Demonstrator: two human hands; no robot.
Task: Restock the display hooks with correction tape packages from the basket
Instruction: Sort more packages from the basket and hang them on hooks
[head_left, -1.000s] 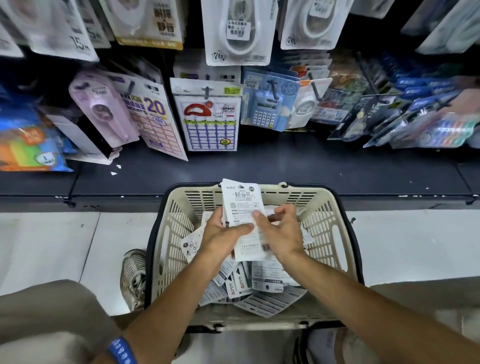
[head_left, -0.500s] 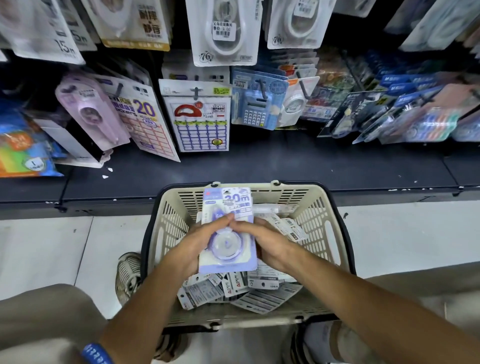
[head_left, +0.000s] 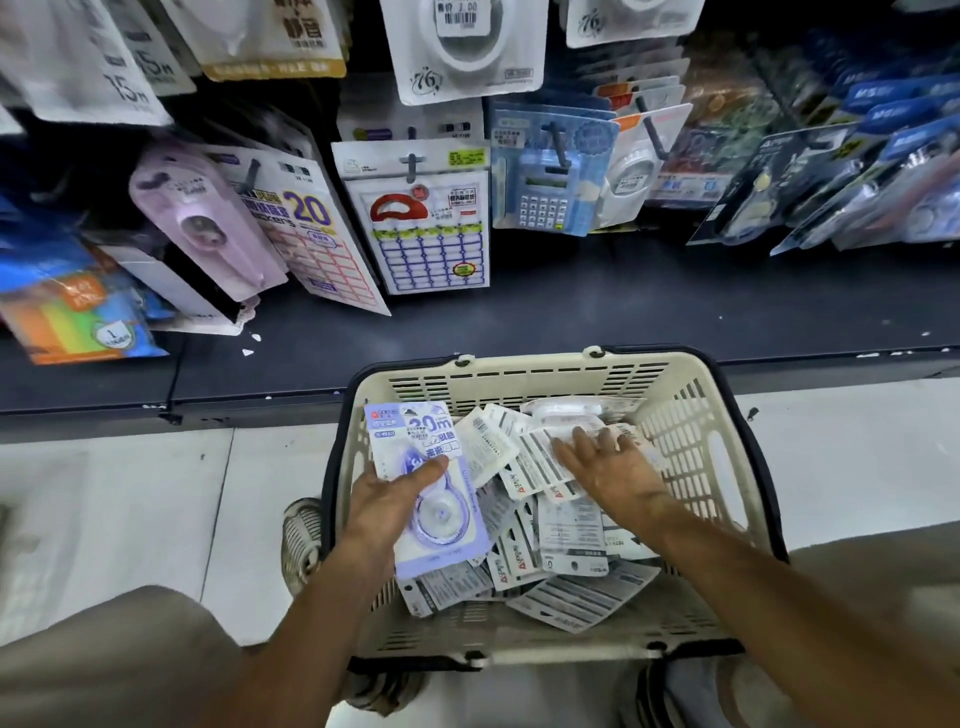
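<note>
A dark shelf (head_left: 571, 317) runs across the upper half of the frame, with packaged stationery hanging on display hooks (head_left: 411, 165) above it: a label-sticker card (head_left: 434, 228) at upper centre, a blue calculator pack (head_left: 545, 192) to its right, and a pale purple correction tape pack (head_left: 208, 228) at the left. Below the shelf, pale floor tiles (head_left: 130, 493) fill the left side of the frame.

A beige plastic basket (head_left: 691, 431) sits in the lower centre, its far rim just in front of the shelf edge. Inside lies a loose heap of correction tape packages (head_left: 566, 525), most turned back-side up, overlapping one another.

The left hand (head_left: 387, 501), at the basket's left side, has its grip closed on a lavender correction tape package (head_left: 441, 519), thumb across the printed front and fingers behind the card, which is face-up and tilted over the heap. The right hand (head_left: 605, 467), centre-right in the basket, lies released with fingers spread flat on the packages in the heap, grasping nothing.
</note>
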